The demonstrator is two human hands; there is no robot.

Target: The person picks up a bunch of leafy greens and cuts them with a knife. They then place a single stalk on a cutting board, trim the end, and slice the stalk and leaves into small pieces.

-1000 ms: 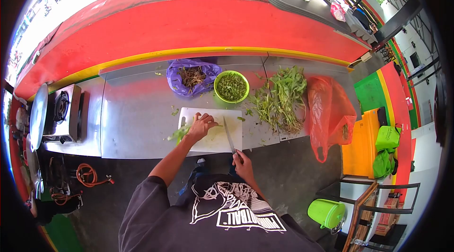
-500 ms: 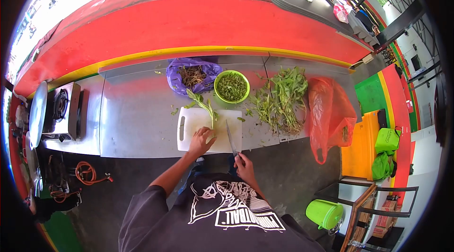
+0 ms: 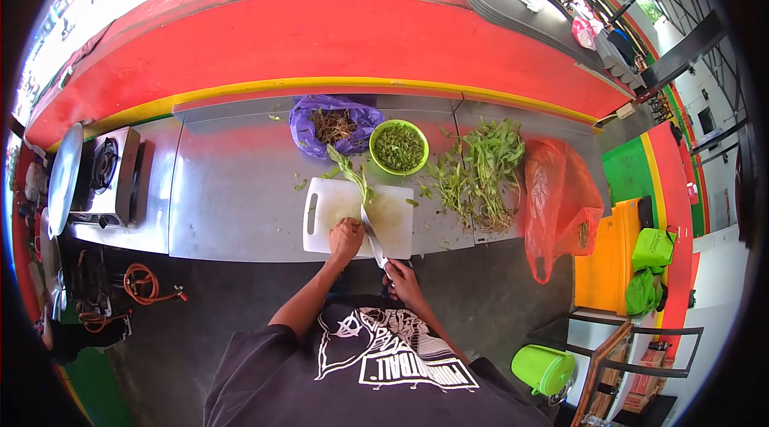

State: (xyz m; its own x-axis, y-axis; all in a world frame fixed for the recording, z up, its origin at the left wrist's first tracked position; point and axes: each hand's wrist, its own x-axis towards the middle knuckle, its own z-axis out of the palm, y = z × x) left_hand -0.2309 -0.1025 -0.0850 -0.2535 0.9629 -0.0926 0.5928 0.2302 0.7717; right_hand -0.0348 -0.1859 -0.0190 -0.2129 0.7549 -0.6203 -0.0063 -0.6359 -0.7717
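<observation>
A white cutting board (image 3: 398,224) lies at the front edge of the metal counter. My left hand (image 3: 346,238) rests on it, fingers curled in at the lower end of a leafy green stalk (image 3: 352,175). The stalk's leaves reach past the board's far edge. Wrapped round a knife handle, my right hand (image 3: 403,280) is just off the board's near edge. The knife blade (image 3: 372,236) slants over the board, its tip against the stalk beside my left fingers. Behind the board stands a lime-green bowl (image 3: 373,156) of chopped greens.
A purple plastic bag (image 3: 302,129) holding stem scraps sits left of the bowl. To the right lie a pile of leafy greens (image 3: 489,167) and a red plastic bag (image 3: 557,203). A gas stove (image 3: 118,179) stands at far left; a red ledge (image 3: 320,38) runs behind.
The knife has swung left, from beside the stalk to against it. My right hand has shifted slightly left and my left fingers are more curled. The camera view has moved a little.
</observation>
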